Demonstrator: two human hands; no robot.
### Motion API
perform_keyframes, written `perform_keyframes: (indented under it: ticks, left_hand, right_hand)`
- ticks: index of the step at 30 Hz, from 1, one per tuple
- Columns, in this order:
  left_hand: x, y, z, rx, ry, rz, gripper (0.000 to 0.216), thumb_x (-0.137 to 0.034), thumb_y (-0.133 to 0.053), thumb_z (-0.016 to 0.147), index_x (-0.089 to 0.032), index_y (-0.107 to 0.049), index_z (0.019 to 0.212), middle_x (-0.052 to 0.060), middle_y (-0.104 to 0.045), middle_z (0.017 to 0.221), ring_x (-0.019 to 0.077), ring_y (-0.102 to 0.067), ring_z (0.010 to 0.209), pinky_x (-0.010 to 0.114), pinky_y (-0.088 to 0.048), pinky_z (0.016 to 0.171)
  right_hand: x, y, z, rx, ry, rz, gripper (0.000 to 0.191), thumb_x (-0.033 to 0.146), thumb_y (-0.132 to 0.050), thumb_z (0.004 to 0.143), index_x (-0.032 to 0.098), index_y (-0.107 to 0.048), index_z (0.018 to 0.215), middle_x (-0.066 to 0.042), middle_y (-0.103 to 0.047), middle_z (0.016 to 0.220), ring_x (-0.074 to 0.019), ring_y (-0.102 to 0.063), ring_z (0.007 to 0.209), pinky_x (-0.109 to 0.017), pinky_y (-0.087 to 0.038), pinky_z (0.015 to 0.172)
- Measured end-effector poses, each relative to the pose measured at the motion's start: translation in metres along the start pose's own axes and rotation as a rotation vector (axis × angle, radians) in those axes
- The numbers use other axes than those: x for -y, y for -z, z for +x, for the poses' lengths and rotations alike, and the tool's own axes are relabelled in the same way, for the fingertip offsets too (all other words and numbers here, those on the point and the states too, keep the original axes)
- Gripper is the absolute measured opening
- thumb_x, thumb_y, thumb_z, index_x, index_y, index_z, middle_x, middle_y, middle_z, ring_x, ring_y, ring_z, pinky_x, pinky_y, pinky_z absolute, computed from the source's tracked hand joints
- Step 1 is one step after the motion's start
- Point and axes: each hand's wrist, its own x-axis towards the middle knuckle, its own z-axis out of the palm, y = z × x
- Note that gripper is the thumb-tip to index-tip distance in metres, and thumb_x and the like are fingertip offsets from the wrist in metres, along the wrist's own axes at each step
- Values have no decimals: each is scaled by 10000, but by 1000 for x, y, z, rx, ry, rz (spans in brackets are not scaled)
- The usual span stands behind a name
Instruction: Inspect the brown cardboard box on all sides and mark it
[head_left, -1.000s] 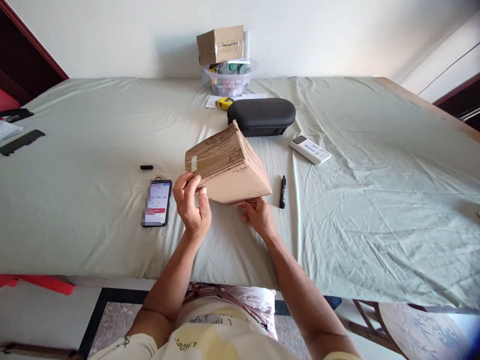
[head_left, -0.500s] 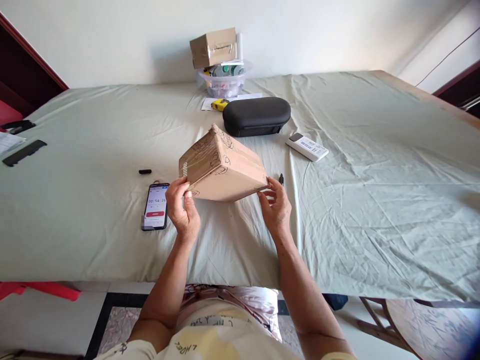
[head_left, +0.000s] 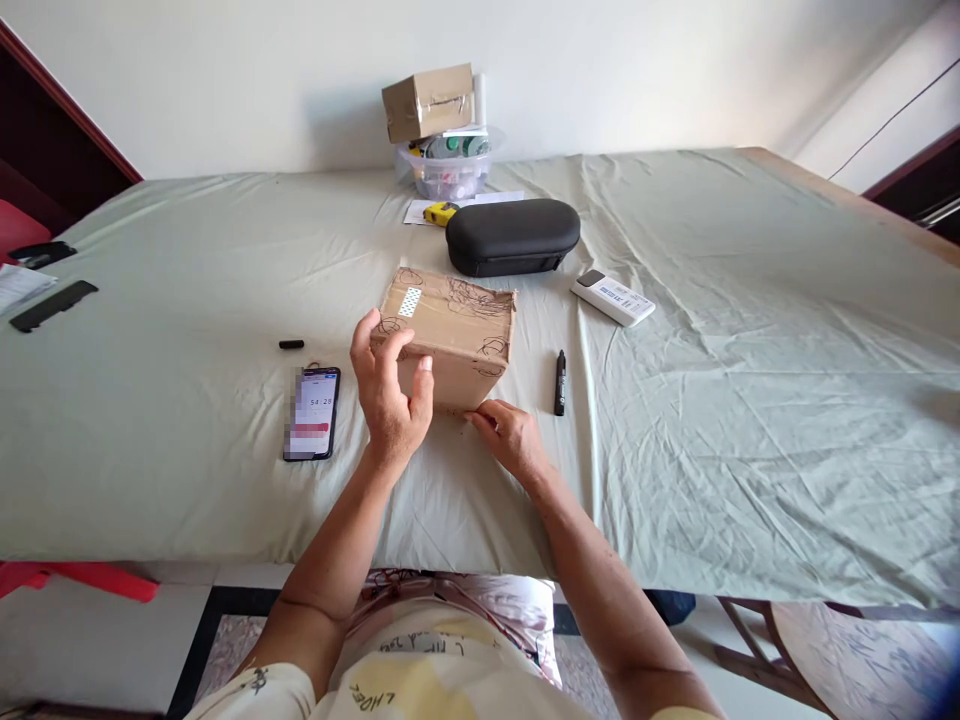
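Note:
A brown cardboard box (head_left: 450, 325) with black scribbles and a small patterned label on its top is in front of me, tilted slightly. My right hand (head_left: 510, 440) pinches its lower front edge near the right corner. Over the box's left front corner is my left hand (head_left: 394, 385), fingers spread and thumb raised; whether the fingertips press on the cardboard I cannot tell. To the right of the box lies a black marker (head_left: 560, 383), and its likely cap (head_left: 291, 344) is off to the left.
A phone (head_left: 311, 415) showing a timer lies left of my hands. Behind the box are a black hard case (head_left: 513, 235), a yellow tape measure (head_left: 440, 213) and a white device (head_left: 613, 298). A plastic basin (head_left: 450, 180) at the wall carries another cardboard box (head_left: 429, 103).
The box has been lowered and turned, so its labelled face is now on top. My left hand has loosened and spread. My right hand has shifted left to the lower front edge.

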Motion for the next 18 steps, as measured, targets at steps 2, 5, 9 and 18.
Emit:
perform_keyframes:
  ticks: [2,5,9,18]
  left_hand:
    - [-1,-1,0,2,-18,-13,343,-462,-517,1076,-189,-599,1268,217,-526,1521,298,-554,1419,485,-481,1157]
    - [-4,-1,0,-2,-44,-34,323,-452,-549,1066,-190,-587,1251,220,-525,1513,304,-561,1403,490,-477,1149]
    - [-12,1,-1,4,-82,-56,291,-427,-568,1062,-202,-578,1245,206,-518,1522,302,-565,1407,478,-487,1137]
    - [-28,9,-9,16,-98,-77,269,-363,-588,1048,-199,-580,1261,199,-496,1556,310,-552,1438,485,-487,1156]
  right_hand:
    - [-2,2,0,-13,20,7,421,475,-521,1049,206,-723,795,-44,-700,758,-153,-616,659,-266,-415,636]
    - [-4,7,1,-58,58,26,516,577,-509,1052,206,-716,758,-41,-680,724,-146,-591,631,-268,-410,624]
    - [-1,17,1,-178,111,119,622,735,-519,995,212,-680,700,-30,-642,651,-140,-544,575,-274,-408,581]
    - [2,26,0,-375,140,224,608,781,-561,946,236,-579,679,-4,-594,631,-147,-549,581,-283,-464,583]
